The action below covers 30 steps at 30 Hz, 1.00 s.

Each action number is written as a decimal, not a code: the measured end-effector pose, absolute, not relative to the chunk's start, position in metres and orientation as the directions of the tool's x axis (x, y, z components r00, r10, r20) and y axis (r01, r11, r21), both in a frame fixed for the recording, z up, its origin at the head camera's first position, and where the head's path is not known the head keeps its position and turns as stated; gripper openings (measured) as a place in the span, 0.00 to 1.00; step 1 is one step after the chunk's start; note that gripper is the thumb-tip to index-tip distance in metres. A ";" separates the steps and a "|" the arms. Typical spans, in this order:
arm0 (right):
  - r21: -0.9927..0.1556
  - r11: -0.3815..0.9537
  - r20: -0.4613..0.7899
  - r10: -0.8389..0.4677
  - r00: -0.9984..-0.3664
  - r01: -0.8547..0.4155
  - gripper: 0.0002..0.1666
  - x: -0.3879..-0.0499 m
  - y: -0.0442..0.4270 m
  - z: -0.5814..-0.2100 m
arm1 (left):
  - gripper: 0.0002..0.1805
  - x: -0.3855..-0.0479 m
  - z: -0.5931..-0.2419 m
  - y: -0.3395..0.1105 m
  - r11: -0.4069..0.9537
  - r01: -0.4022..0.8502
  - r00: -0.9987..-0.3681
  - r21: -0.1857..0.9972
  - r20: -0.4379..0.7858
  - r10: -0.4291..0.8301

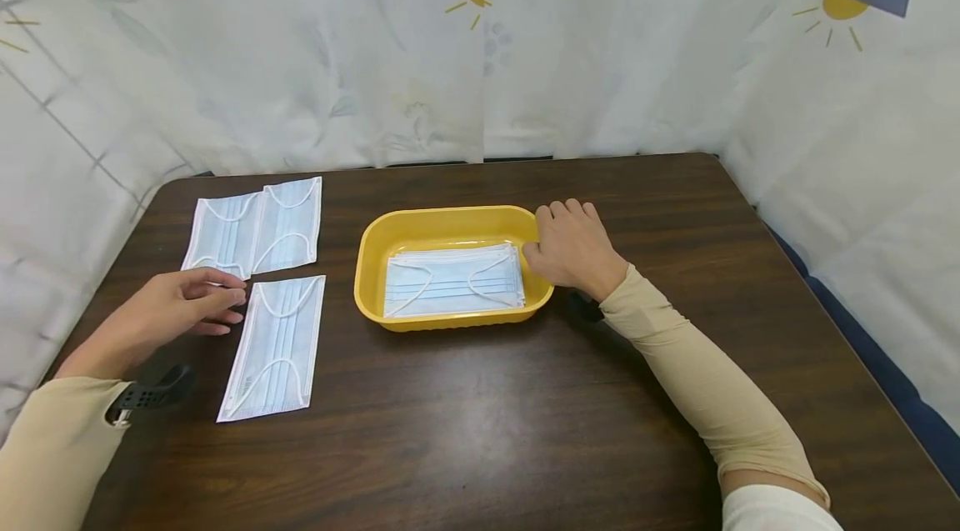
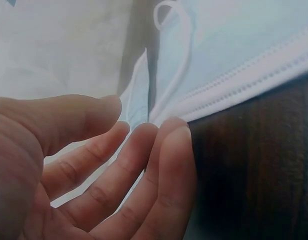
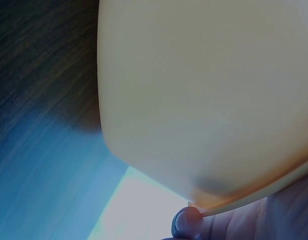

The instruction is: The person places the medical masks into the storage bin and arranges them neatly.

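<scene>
Blue pleated face masks lie at the left of the table in the head view: a back-left mask (image 1: 222,232), another mask (image 1: 288,224) touching its side, and a front mask (image 1: 276,348). My left hand (image 1: 168,310) hovers by their inner corners with fingers loosely bent. In the left wrist view a gap shows between the thumb (image 2: 89,117) and fingers, nothing between them. My right hand (image 1: 573,252) grips the right rim of a yellow tray (image 1: 450,222), thumb over the inside. A stack of masks (image 1: 454,281) lies in the tray. The right wrist view shows the tray's outer wall (image 3: 204,90).
The dark wood table (image 1: 480,431) has its back edge against a white patterned curtain (image 1: 405,81). Curtains hang along both sides too. A black strap (image 1: 153,393) circles the left wrist.
</scene>
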State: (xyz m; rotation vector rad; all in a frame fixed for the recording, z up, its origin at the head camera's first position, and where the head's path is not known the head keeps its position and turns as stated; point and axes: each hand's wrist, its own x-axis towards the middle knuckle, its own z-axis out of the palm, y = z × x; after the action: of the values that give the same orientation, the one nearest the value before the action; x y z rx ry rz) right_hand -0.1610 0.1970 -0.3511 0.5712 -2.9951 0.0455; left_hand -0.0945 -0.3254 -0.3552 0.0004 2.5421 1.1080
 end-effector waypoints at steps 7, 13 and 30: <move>-0.007 0.920 0.131 -0.387 -0.913 -0.391 0.15 -0.161 0.197 -0.354 | 0.29 -0.091 -0.365 -0.330 0.695 -0.149 -0.929 0.703 -0.340 0.144; -0.007 0.921 0.132 -0.385 -0.913 -0.389 0.15 -0.161 0.198 -0.354 | 0.30 -0.091 -0.367 -0.327 0.749 -0.119 -0.937 0.652 -0.324 0.133; -0.015 0.922 0.140 -0.380 -0.914 -0.386 0.15 -0.162 0.199 -0.354 | 0.33 -0.090 -0.361 -0.308 0.907 -0.030 -0.961 0.421 -0.262 0.090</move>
State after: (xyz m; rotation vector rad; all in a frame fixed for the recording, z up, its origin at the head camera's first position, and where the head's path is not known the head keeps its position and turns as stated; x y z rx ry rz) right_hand -0.1619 0.1986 -0.3543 0.5900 -2.9477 0.0632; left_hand -0.0897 -0.3082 -0.3612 0.0443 2.7935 0.6231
